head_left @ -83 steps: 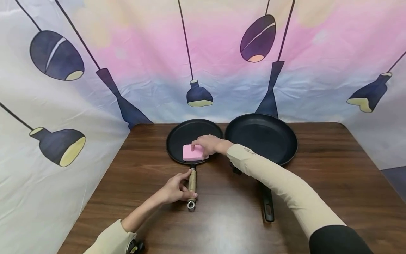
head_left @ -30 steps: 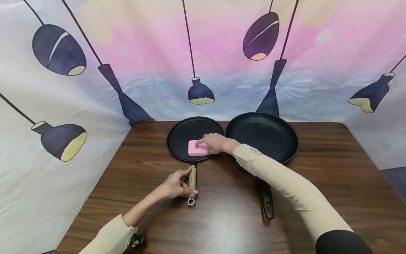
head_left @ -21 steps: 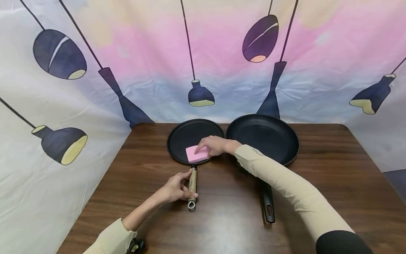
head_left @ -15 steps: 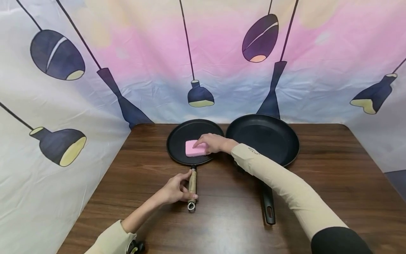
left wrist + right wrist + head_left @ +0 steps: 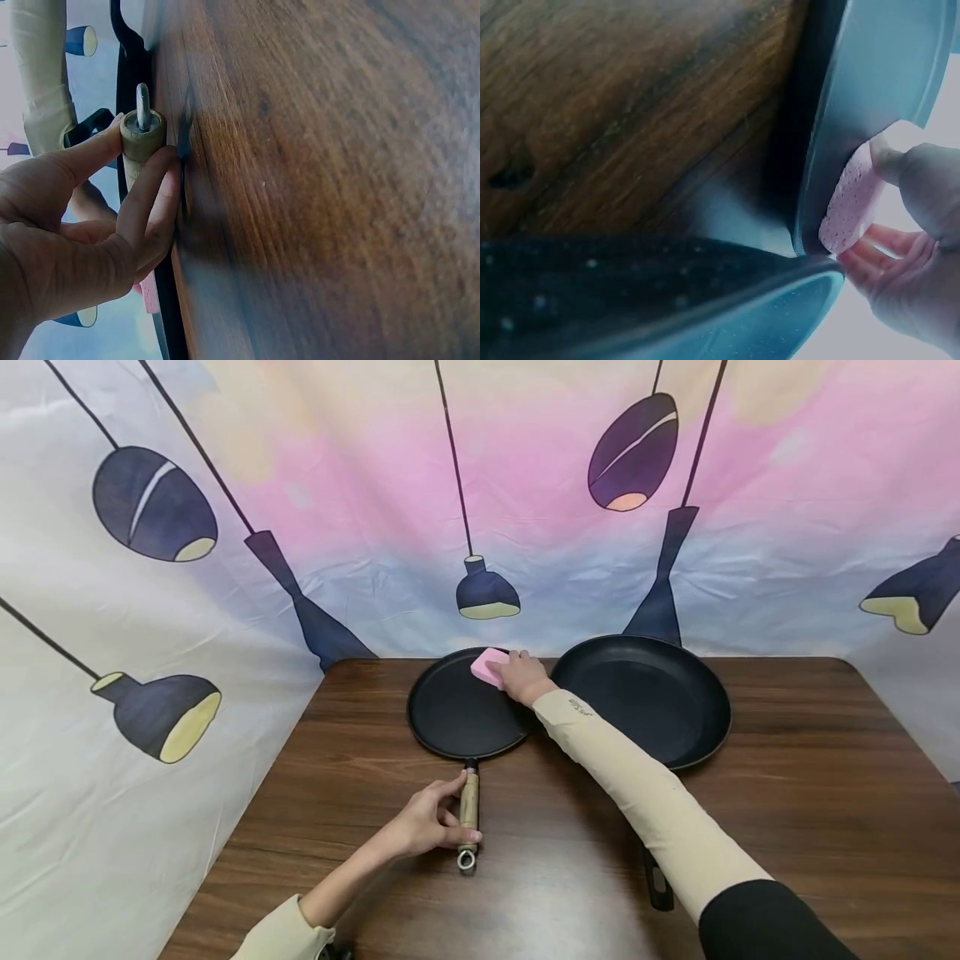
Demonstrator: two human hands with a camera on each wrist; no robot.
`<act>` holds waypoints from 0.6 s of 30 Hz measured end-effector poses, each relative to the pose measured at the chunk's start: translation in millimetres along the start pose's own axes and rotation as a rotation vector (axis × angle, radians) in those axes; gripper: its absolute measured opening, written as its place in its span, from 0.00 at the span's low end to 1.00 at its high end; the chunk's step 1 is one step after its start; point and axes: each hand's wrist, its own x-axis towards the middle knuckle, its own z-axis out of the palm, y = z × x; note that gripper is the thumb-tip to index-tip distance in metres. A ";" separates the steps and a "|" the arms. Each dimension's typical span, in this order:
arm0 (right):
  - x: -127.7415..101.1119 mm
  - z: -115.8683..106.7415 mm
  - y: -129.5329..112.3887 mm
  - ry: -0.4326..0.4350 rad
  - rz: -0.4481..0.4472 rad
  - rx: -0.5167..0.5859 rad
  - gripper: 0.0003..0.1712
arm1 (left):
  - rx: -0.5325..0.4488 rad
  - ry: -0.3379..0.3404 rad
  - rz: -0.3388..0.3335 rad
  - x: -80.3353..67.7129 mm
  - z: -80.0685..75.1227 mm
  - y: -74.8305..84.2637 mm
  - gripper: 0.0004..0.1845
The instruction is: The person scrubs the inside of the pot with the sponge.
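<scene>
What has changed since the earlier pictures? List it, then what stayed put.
The right hand has slid the pink sponge from the near part of the small pan across to its far rim, and the arm has stretched out with it. The left hand still grips the wooden handle. The small pan, the big pan and the table look unmoved.

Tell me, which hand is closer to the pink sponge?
Right. The right hand holds the pink sponge at the pan's far rim; the left hand grips the wooden handle.
</scene>
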 end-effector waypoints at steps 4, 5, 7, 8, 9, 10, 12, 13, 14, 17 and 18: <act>-6.3 -3.7 1.4 -0.040 0.024 0.016 0.30 | 0.020 -0.005 0.001 -2.0 2.0 1.3 0.51; -8.5 -5.7 2.5 -0.054 0.024 0.029 0.30 | 0.022 -0.007 0.002 -2.2 2.2 1.4 0.51; -14.2 -11.1 4.2 -0.096 0.028 0.065 0.32 | 0.018 -0.009 0.005 -2.0 2.3 1.4 0.51; -17.7 -13.7 5.1 -0.110 0.023 0.074 0.32 | 0.014 -0.009 0.007 -1.7 2.3 1.4 0.51; -20.7 -15.9 6.3 -0.121 0.014 0.082 0.33 | 0.014 -0.007 0.008 -1.3 2.1 1.4 0.51; -23.6 -17.7 7.0 -0.134 0.004 0.085 0.34 | 0.014 -0.004 0.009 -0.8 1.9 1.5 0.51; -30.9 -20.5 8.0 -0.150 -0.034 0.066 0.35 | 0.012 0.000 0.007 0.2 1.5 1.6 0.51; -34.4 -21.0 8.1 -0.156 -0.054 0.059 0.35 | 0.014 0.001 0.005 0.7 1.4 1.5 0.51; -38.6 -21.8 7.7 -0.160 -0.074 0.055 0.36 | 0.015 0.003 0.001 1.2 1.2 1.3 0.51; -48.3 -19.0 5.6 -0.149 -0.143 0.046 0.35 | 0.022 0.006 0.000 2.3 1.1 0.2 0.51; -51.3 -17.7 4.0 -0.143 -0.163 0.051 0.35 | 0.023 0.007 -0.001 2.6 1.1 -0.2 0.51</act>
